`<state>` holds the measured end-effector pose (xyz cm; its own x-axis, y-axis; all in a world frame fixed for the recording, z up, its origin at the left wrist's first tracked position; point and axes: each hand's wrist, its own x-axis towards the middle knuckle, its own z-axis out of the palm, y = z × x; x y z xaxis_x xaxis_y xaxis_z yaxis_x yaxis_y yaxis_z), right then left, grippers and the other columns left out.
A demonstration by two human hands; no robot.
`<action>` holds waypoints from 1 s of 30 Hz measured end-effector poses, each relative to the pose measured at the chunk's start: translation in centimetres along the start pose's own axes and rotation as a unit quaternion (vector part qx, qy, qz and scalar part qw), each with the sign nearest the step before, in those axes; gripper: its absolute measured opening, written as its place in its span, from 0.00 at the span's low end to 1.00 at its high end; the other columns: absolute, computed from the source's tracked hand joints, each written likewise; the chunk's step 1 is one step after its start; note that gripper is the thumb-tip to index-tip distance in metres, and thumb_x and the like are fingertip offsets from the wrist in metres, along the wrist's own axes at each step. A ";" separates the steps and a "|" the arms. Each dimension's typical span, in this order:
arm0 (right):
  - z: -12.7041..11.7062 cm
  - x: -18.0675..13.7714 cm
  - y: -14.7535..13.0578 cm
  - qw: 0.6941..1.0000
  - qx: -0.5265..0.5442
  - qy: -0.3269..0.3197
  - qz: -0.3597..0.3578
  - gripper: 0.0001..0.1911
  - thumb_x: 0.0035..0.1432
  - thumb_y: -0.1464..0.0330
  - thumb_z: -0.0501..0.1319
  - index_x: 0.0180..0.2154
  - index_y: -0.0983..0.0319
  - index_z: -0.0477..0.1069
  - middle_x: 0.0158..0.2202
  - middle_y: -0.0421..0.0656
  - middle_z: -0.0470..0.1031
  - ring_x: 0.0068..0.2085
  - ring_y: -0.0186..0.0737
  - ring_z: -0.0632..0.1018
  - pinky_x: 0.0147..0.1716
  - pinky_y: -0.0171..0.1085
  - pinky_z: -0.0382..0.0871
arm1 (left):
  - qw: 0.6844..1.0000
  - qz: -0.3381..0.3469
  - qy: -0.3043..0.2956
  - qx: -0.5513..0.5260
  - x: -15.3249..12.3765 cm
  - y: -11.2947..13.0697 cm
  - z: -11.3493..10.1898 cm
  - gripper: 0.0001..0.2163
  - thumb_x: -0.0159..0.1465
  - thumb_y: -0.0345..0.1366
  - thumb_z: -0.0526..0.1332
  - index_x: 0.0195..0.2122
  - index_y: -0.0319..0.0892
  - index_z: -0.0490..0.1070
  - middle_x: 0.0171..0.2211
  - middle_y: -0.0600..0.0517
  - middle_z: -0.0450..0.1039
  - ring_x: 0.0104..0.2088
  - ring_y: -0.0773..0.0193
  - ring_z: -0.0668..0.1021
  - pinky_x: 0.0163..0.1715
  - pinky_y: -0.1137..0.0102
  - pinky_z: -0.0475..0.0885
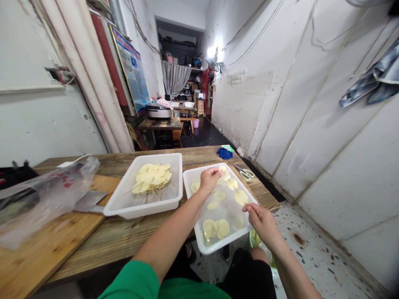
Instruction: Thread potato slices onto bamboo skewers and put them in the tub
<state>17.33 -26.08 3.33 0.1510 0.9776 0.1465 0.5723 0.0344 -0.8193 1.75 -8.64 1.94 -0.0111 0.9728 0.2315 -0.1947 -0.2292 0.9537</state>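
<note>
My left hand [209, 181] pinches a thin pale-yellow slice [222, 169], which looks like potato, at the far end of a wooden skewer. My right hand [261, 221] is closed on the skewer's near end [245, 204]. More slices are threaded along it, among them a wide one [241, 197] and a smaller one [232, 184]. Both hands are over a white plastic tray [198, 226] with loose slices [222, 228] lying in it. To its left, a second white tray [178, 178] holds a pile of skewered slices [151, 176].
Green-handled scissors [247, 173] and loose skewers lie beyond the right tray. A blue cloth-like bundle [225, 153] is at the table's far edge. At left are a wooden board [77, 232], a cleaver-like blade [90, 200] and a plastic bag [59, 203].
</note>
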 end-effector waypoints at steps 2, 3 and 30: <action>0.0 -0.1 -0.1 1.000 0.002 0.004 -0.006 0.19 0.58 0.57 0.49 0.32 0.64 0.71 0.16 0.34 0.54 0.19 0.31 0.57 0.20 0.31 0.51 | 0.997 -0.046 0.005 -0.065 -0.3 0.5 0.3 0.08 0.49 0.37 0.67 0.27 0.37 0.75 0.21 0.53 0.71 0.23 0.70 0.71 0.28 0.74 0.66; 0.0 -0.2 -0.2 1.000 0.004 0.005 -0.010 0.19 0.59 0.57 0.49 0.32 0.64 0.71 0.16 0.34 0.54 0.19 0.31 0.57 0.20 0.31 0.51 | 0.992 -0.075 0.009 -0.096 -0.4 0.7 0.4 0.09 0.49 0.37 0.67 0.26 0.36 0.74 0.21 0.53 0.71 0.23 0.70 0.71 0.28 0.73 0.66; -0.8 -1.3 0.2 0.932 0.308 -0.127 0.141 0.23 0.50 0.50 0.60 0.33 0.65 0.68 0.12 0.26 0.48 0.14 0.22 0.45 0.13 0.27 0.38 | 0.992 -0.118 -0.002 -0.037 -1.3 0.7 0.9 0.08 0.47 0.35 0.68 0.23 0.37 0.73 0.18 0.53 0.69 0.20 0.71 0.69 0.24 0.74 0.64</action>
<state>17.90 -27.50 3.40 -0.0157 0.9806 -0.1956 -0.0437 -0.1961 -0.9796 2.47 -10.08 2.52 0.0468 0.9989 0.0044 -0.2623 0.0080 0.9650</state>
